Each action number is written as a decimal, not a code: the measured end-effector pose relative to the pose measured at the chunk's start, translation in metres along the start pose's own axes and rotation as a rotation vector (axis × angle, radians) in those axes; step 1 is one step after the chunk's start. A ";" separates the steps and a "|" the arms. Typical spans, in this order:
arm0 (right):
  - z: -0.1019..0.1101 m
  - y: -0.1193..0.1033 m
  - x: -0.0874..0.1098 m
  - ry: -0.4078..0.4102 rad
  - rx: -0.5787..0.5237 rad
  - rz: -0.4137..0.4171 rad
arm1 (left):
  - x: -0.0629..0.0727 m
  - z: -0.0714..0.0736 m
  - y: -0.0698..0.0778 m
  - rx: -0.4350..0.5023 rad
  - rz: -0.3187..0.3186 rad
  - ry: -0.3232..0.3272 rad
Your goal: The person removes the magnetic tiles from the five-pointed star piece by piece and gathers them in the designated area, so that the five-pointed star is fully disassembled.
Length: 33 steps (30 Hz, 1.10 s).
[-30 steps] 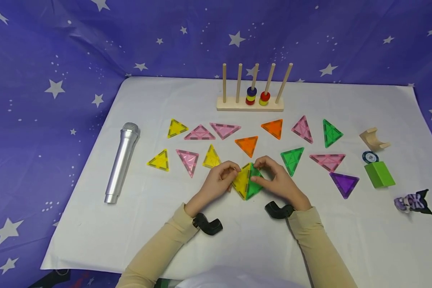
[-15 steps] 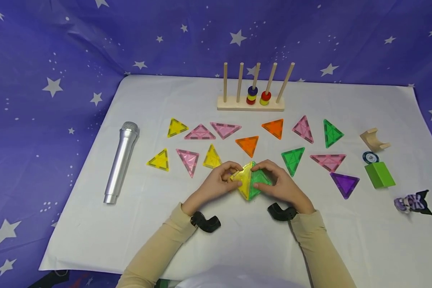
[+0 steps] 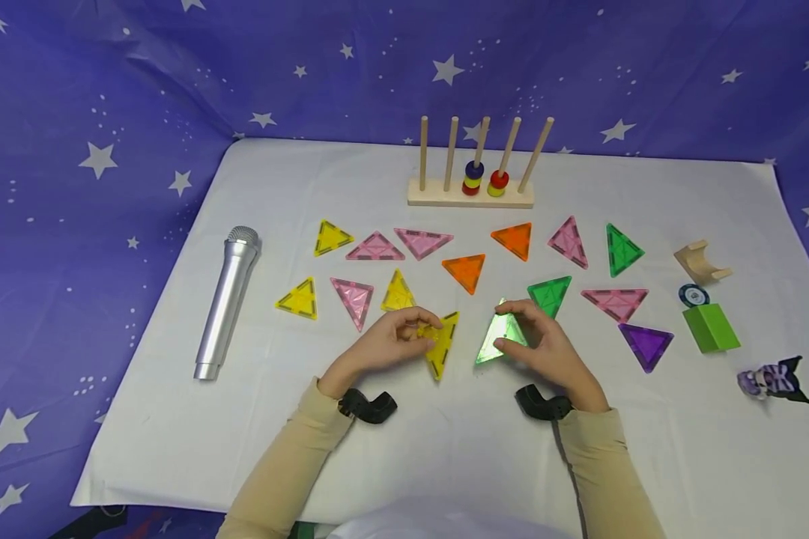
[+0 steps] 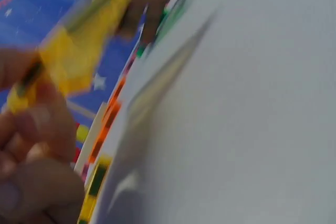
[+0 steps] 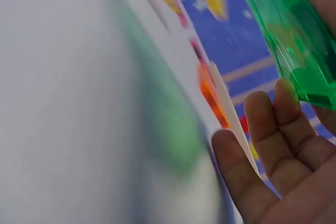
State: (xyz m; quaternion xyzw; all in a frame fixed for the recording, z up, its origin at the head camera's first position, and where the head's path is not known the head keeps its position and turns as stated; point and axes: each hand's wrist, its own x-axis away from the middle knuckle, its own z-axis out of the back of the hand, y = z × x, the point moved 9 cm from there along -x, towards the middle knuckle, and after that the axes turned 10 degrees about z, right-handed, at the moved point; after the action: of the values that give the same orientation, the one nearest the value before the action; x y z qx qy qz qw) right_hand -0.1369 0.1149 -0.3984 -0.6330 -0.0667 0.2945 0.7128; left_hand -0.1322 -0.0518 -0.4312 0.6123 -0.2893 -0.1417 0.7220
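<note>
My left hand (image 3: 398, 338) pinches a translucent yellow triangular magnetic tile (image 3: 443, 348), blurred in the left wrist view, where the yellow tile (image 4: 79, 45) hangs over the white cloth with its shadow below. A green triangular magnetic tile (image 3: 501, 337) is pinched in my right hand (image 3: 546, 348). In the right wrist view that green tile (image 5: 299, 40) is raised above the table, some fingers spread below it. A gap separates the two held tiles. Close behind my left hand lies a yellow tile (image 3: 397, 292); a green tile (image 3: 549, 294) lies just behind my right hand.
Several pink, yellow, orange (image 3: 464, 271), green and purple (image 3: 646, 346) tiles lie around the hands. A wooden peg stand (image 3: 470, 196) with rings stands behind. A silver microphone (image 3: 227, 307) lies left; a green block (image 3: 711, 327), wooden arch (image 3: 700, 262) and small figurine (image 3: 775, 378) are right.
The yellow and green tiles, edge to edge earlier, are now apart. My left hand has moved left with the yellow tile, my right hand right with the green one.
</note>
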 end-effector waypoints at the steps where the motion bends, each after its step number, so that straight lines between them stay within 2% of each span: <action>1: 0.003 0.000 0.001 0.019 0.005 0.003 | 0.002 0.002 -0.001 0.003 -0.001 0.000; 5: 0.007 0.000 0.001 0.032 0.089 -0.003 | 0.005 0.002 -0.004 -0.070 -0.006 -0.033; 9: 0.004 -0.002 -0.001 0.013 0.210 0.022 | 0.005 -0.003 -0.005 -0.237 0.000 -0.038; 11: 0.004 0.003 0.000 0.009 0.264 0.043 | 0.006 -0.004 -0.003 -0.314 -0.008 -0.017; 14: 0.006 0.015 0.003 -0.003 0.342 0.034 | 0.008 -0.002 0.000 -0.451 -0.011 0.051; 18: 0.008 0.026 0.008 -0.018 0.435 0.003 | 0.012 0.005 0.007 -0.690 -0.013 0.198; 21: 0.012 0.021 0.009 0.016 0.484 0.028 | 0.017 0.014 0.019 -0.772 -0.062 0.354; 24: 0.024 0.011 0.009 0.132 0.552 0.071 | 0.024 0.026 0.034 -0.761 -0.163 0.558; 27: 0.041 0.000 0.012 0.303 0.663 0.109 | 0.033 0.035 0.045 -0.816 -0.229 0.747; 29: 0.051 -0.006 0.015 0.404 0.743 0.110 | 0.036 0.039 0.047 -0.885 -0.212 0.827; 31: 0.058 -0.010 0.019 0.461 0.820 0.095 | 0.036 0.040 0.046 -0.959 -0.165 0.866; 33: 0.061 -0.010 0.021 0.484 0.868 0.061 | 0.036 0.041 0.044 -1.003 -0.118 0.881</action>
State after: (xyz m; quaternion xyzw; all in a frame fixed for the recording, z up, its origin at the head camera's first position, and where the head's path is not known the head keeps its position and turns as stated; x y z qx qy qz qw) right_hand -0.1451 0.1780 -0.3830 -0.3296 0.2480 0.1607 0.8967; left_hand -0.1345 -0.0956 -0.3770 0.2182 0.1672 -0.0351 0.9608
